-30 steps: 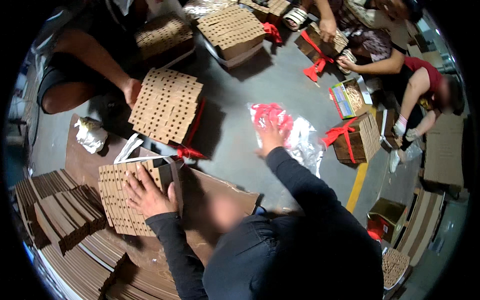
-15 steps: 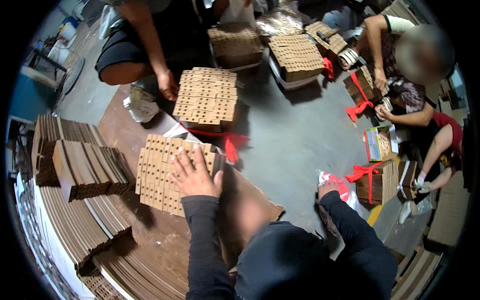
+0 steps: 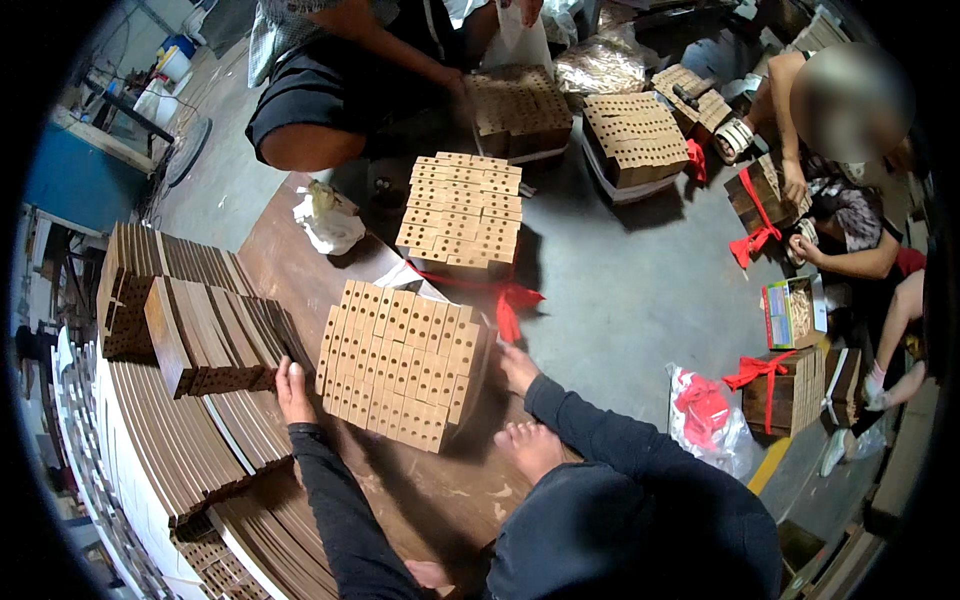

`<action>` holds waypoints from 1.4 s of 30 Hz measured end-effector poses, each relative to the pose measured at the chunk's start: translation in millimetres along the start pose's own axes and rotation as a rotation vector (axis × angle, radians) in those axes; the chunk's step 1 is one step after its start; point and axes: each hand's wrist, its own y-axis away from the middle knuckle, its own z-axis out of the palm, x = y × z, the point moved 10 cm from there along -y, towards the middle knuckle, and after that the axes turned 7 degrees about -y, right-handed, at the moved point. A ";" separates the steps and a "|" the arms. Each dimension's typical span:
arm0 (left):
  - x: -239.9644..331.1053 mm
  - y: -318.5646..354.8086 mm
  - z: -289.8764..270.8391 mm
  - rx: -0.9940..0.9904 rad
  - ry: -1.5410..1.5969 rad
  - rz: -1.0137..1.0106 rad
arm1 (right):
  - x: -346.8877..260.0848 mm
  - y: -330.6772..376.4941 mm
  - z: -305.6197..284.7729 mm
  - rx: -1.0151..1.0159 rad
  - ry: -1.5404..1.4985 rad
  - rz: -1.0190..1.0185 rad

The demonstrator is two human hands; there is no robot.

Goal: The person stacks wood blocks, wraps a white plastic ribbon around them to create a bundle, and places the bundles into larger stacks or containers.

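A bundle of drilled wooden blocks [image 3: 400, 365], its top covered in rows of dark holes, stands on a brown board in front of me. My left hand [image 3: 293, 392] is left of it, fingers stretched out at the near corner of a stack of dark wooden slats [image 3: 220, 335]; I cannot tell if it touches them. Against the bundle's right side is my right hand [image 3: 518, 370], its fingers partly hidden and blurred, so their grip is unclear. Just beyond stands a second drilled bundle [image 3: 460, 215], with a red cloth tie [image 3: 515, 305] at its near right corner.
More slat stacks [image 3: 190, 430] line the left. A clear plastic bag with red cloth [image 3: 705, 415] lies on the floor at right, near a red-tied bundle [image 3: 775, 390] and a small box of dowels [image 3: 797, 308]. Other people sit at the far side and right. A crumpled white bag [image 3: 330, 220] lies far left.
My left hand has left the bundle's top and moved left to the slats. My right hand has come from the plastic bag to the bundle's right side. The view has shifted.
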 end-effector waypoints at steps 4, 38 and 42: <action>-73.8 6.8 64.0 -0.577 0.669 -0.328 | 13.4 6.5 10.2 -0.060 -0.151 0.000; 69.2 163.9 106.8 -0.283 0.126 0.014 | -116.2 -36.1 -109.6 0.156 0.444 -0.510; 78.8 165.4 113.6 -0.310 0.169 0.048 | -155.4 -110.3 -75.0 0.106 1.682 -0.514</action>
